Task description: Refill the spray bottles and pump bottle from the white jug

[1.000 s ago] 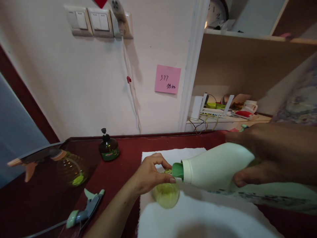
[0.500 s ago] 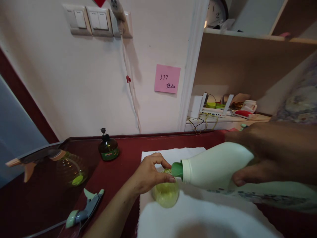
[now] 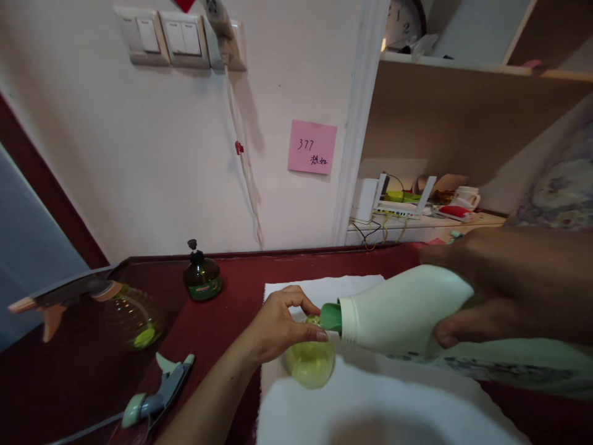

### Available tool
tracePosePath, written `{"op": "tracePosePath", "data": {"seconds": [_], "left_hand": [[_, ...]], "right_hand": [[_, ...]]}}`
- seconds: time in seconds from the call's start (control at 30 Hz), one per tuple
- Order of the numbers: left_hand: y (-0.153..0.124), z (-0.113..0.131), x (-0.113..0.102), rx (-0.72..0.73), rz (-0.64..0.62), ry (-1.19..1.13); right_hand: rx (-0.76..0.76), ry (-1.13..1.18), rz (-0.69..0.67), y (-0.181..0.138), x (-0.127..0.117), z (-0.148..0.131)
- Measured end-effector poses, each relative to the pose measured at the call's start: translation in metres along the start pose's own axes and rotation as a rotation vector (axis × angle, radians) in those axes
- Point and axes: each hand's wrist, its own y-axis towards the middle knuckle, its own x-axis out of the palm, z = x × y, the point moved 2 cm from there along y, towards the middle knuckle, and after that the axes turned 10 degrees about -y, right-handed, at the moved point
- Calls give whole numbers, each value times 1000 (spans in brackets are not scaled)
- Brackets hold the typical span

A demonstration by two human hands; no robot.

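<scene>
My left hand [image 3: 287, 324] is closed with thumb and fingers round the neck of a small clear bottle [image 3: 311, 364] holding yellowish liquid. The bottle stands on a white cloth [image 3: 393, 408]. My right hand [image 3: 500, 290] grips a large pale green jug [image 3: 393, 306] tilted nearly flat, its green spout [image 3: 330, 317] right at the small bottle's mouth. Whether liquid is flowing cannot be made out. To the left of my forearm lies a loose spray trigger head [image 3: 160, 392] with its tube.
A dark pump bottle [image 3: 202, 276] stands near the wall on the red table [image 3: 245, 272]. At the far left is a clear spray bottle [image 3: 132, 318] with an orange trigger. Behind on the right, a shelf holds a white router [image 3: 398, 210] and cables.
</scene>
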Motion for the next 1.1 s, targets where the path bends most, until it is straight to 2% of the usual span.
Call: {"op": "tracePosePath", "data": {"seconds": [0.1,0.27,0.6,1.1], "left_hand": [[0,1,0,-4,3,-10],[-1,2,0,-8,-2,9],[0,2,0,-1,7,-6],[-2,0,1,-4,10,-24]], "right_hand": [[-1,16,-19,-1,1,-1],[-30,2,33,2,5,6],[4,-6,12,1,1,-1],[-8,-10,-13,5,11,10]]}}
